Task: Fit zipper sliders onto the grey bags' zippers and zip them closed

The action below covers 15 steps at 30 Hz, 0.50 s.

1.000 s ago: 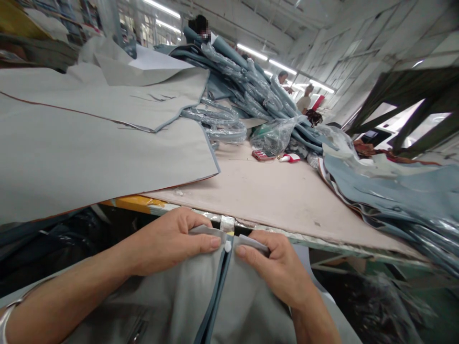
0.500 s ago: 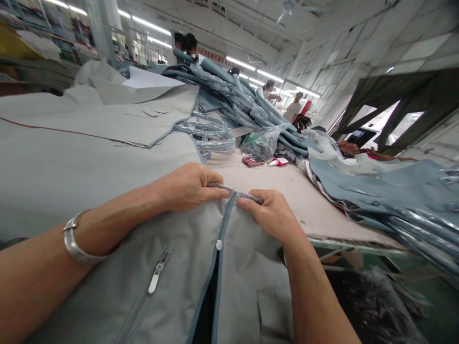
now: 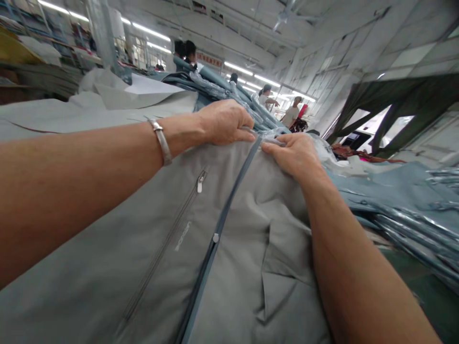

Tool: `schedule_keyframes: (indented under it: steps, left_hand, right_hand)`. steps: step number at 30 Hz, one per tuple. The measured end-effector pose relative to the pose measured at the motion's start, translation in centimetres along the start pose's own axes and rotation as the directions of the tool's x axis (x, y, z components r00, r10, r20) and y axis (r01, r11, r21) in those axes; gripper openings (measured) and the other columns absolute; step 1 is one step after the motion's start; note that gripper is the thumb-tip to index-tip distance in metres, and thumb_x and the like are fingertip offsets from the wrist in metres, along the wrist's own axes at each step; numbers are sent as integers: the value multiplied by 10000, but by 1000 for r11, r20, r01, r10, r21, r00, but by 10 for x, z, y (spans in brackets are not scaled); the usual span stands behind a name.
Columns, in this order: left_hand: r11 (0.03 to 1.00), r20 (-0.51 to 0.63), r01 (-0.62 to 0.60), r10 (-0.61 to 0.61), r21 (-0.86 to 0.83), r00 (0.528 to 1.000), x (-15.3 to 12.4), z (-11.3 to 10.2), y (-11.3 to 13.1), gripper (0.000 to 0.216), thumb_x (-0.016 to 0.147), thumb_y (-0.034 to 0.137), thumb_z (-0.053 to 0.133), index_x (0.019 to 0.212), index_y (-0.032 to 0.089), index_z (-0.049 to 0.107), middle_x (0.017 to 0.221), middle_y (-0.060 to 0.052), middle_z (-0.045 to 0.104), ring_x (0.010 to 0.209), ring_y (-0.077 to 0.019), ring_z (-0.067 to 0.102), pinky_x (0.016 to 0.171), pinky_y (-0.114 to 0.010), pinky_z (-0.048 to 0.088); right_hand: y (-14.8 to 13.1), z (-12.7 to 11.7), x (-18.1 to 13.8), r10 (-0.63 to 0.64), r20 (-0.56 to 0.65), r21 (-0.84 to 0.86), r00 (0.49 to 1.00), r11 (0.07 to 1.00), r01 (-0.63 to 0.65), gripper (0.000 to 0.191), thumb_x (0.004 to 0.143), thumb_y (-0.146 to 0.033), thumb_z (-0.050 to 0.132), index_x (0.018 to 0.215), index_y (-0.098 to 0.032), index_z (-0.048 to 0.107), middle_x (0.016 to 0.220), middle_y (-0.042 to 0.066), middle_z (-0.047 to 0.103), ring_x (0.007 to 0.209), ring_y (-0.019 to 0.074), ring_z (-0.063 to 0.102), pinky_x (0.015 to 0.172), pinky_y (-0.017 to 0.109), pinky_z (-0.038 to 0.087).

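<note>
A grey jacket [image 3: 229, 258] with a blue-grey front edge, a chest zip and a white snap is stretched out in front of me. My left hand [image 3: 224, 122], with a silver bangle on the wrist, pinches the jacket's top edge left of the opening. Just right of the opening, my right hand [image 3: 294, 153] grips the same top edge. Both hands are closed on the fabric, held up and away from me.
Grey fabric pieces [image 3: 71, 114] lie stacked at the left. A heap of blue-grey garments in plastic wrap [image 3: 229, 88] rises behind my hands, and more blue-grey pieces [image 3: 401, 196] lie at the right. Other people [image 3: 292, 112] stand far back.
Both hands have lifted the jacket's top edge from the table's near edge up and forward. The jacket now covers the table surface that showed before.
</note>
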<state>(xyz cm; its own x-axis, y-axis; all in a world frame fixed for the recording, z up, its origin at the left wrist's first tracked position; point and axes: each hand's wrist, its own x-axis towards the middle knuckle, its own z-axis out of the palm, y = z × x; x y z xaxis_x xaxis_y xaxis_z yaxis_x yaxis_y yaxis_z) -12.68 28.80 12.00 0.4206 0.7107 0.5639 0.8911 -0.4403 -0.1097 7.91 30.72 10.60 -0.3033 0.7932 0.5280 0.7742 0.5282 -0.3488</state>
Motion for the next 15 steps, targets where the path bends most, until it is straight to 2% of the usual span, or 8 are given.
schedule_keyframes:
  steps: [4, 8, 11, 13, 15]
  left_hand:
    - [972, -66, -32, 49, 233, 997, 29, -20, -10, 299, 915, 460, 579, 861, 216, 743, 697, -8, 609, 625, -150, 386, 604, -325, 216]
    - [957, -108, -4, 38, 291, 993, 50, -40, -18, 303, 930, 465, 583, 993, 222, 753, 877, -28, 708, 689, -151, 439, 610, -333, 214]
    - [952, -156, 4, 46, 305, 987, 63, -57, -21, 331, 928, 427, 578, 1093, 186, 735, 1064, -92, 723, 834, -194, 538, 662, -335, 257]
    - [959, -180, 13, 40, 284, 983, 67, -70, -20, 374, 934, 404, 559, 1152, 139, 707, 1177, -142, 694, 986, -243, 558, 776, -354, 319]
    - [975, -185, 32, 10, 222, 983, 66, -80, -17, 410, 944, 392, 538, 1198, 99, 673, 1276, -173, 643, 1150, -292, 516, 951, -420, 319]
  right_hand:
    - [-3, -19, 43, -80, -89, -109, 993, 992, 70, 198, 781, -345, 728, 774, -148, 741, 635, 30, 586, 632, 201, 546, 589, 305, 404]
    - [-10, -33, 76, -124, -126, -233, 984, 968, 92, 226, 790, -393, 747, 838, -173, 753, 761, 60, 658, 742, 247, 609, 667, 353, 462]
    - [-17, -43, 92, -152, -198, -313, 968, 946, 84, 308, 818, -434, 724, 925, -148, 764, 829, 78, 715, 816, 243, 640, 718, 359, 452]
    - [-23, -51, 98, -176, -236, -370, 956, 926, 79, 520, 881, -508, 544, 923, -34, 752, 883, 109, 723, 900, 206, 643, 730, 356, 407]
    - [-29, -60, 102, -210, -250, -410, 945, 908, 93, 760, 855, -546, 270, 735, 70, 698, 910, 141, 701, 962, 196, 623, 693, 404, 358]
